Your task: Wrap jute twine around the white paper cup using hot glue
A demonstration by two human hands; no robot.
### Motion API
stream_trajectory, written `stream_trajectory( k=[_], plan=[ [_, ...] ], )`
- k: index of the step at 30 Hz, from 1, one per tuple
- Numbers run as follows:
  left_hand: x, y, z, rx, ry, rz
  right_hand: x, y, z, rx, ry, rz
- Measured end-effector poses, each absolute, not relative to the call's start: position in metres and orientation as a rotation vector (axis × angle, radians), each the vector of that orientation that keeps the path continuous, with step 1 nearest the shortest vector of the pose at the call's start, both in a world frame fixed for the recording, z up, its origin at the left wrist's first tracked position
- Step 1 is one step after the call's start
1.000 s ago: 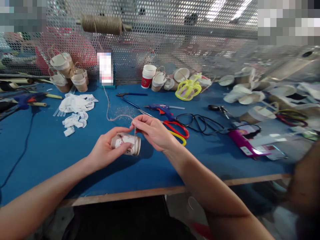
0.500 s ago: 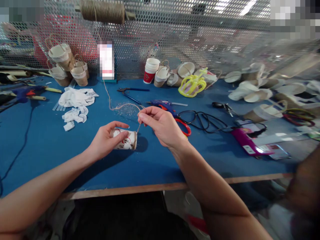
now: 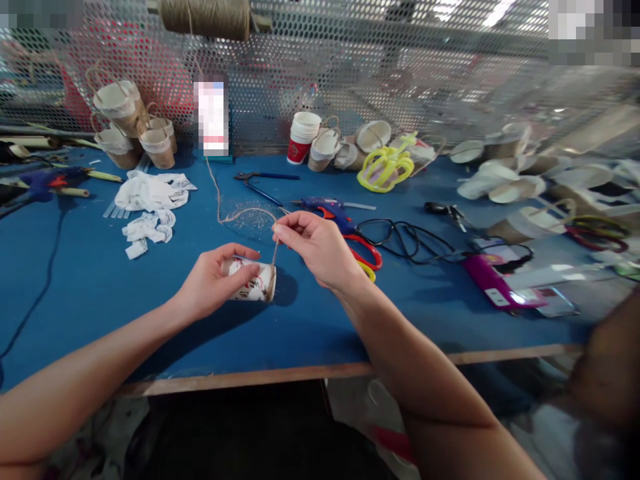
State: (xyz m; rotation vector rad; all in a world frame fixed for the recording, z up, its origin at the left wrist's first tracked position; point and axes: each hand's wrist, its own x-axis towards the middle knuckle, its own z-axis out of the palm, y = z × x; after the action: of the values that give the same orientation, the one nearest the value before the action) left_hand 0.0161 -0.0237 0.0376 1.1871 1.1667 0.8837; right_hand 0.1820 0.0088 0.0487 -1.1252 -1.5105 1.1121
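1. The left hand (image 3: 213, 280) covers one end of the patterned cup (image 3: 259, 288); the cup's print is too small to read.
2. Where the right hand (image 3: 320, 250) pinches the twine (image 3: 217, 193), its fingers hide a short stretch.
3. That same hand partly covers the scissors (image 3: 377, 255); their blades cannot be made out.
4. The top edge cuts off the twine spool (image 3: 205, 20).
5. Coarse blocks mask the phone screen (image 3: 213, 119).
6. At far right, the heaped cups (image 3: 525, 227) are smeared, and a brown form (image 3: 610, 347) is too blurred to identify.
7. Shapes behind the perforated mesh (image 3: 260, 87) are indistinct.
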Motion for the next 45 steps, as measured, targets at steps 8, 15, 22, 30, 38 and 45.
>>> stream_trajectory(
  k=[8, 15, 22, 30, 38, 45],
  plan=[
    [0.015, -0.027, 0.036, 1.339, 1.185, 0.911, 0.181, 0.011, 0.042, -1.157, -1.532, 1.134],
    [0.014, -0.029, 0.036, 1.451, 1.192, 0.971, 0.180, 0.011, 0.041, -1.239, -1.545, 1.162],
    [0.014, -0.031, 0.038, 1.519, 1.194, 0.994, 0.179, 0.010, 0.037, -1.257, -1.605, 1.155],
    [0.011, -0.032, 0.039, 1.634, 1.176, 1.065, 0.179, 0.011, 0.033, -1.281, -1.643, 1.169],
    [0.009, -0.033, 0.036, 1.639, 1.178, 1.087, 0.177, 0.011, 0.030, -1.292, -1.619, 1.245],
    [0.010, -0.031, 0.039, 1.515, 1.167, 1.102, 0.176, 0.012, 0.030, -1.296, -1.580, 1.359]
  ],
)
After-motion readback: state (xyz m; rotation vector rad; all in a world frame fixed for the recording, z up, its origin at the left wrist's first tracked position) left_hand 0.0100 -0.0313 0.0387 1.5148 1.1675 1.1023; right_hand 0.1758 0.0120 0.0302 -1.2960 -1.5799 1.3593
